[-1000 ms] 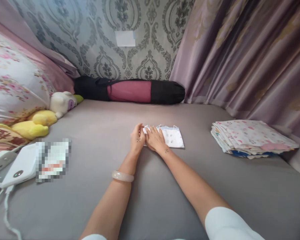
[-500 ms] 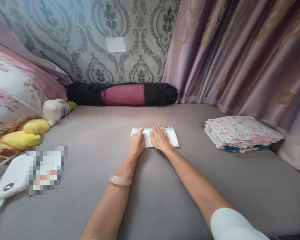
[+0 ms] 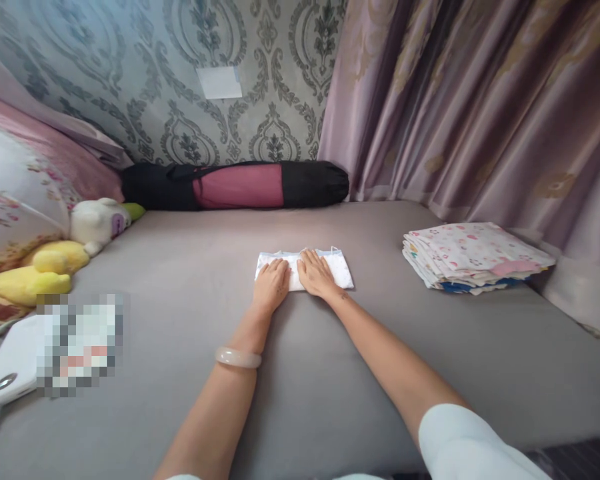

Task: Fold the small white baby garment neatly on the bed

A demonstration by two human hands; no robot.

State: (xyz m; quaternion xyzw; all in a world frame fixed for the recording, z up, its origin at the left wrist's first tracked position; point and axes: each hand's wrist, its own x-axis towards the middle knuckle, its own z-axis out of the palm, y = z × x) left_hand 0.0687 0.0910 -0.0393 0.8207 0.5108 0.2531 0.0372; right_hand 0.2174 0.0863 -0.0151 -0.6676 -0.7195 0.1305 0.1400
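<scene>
A folded white cloth point(image 3: 341, 272) with a faint small print lies flat on the grey bed sheet point(image 3: 180, 333). A thin white loop or string shows at its far right edge. My left hand point(image 3: 272, 283) rests palm down on the cloth's left part, fingers stretched forward. Just to its right, my right hand point(image 3: 316, 273) lies flat on the middle of the cloth, its fingers slightly spread. Both palms touch the fabric, and the part beneath them is hidden. A pale bangle point(image 3: 238, 358) circles my left wrist.
On the right sits a stack of folded printed cloths point(image 3: 477, 253). A black and pink rolled bag point(image 3: 237, 185) lies along the wall. Plush toys point(image 3: 97, 223), a floral pillow point(image 3: 20, 187) and a white device point(image 3: 17, 357) with a cable are at left, beside a blurred-out object point(image 3: 85, 347).
My left hand has turned from a thumb-up, curled pose to lying flat on the cloth. My right hand stays flat on it. The view has shifted slightly.
</scene>
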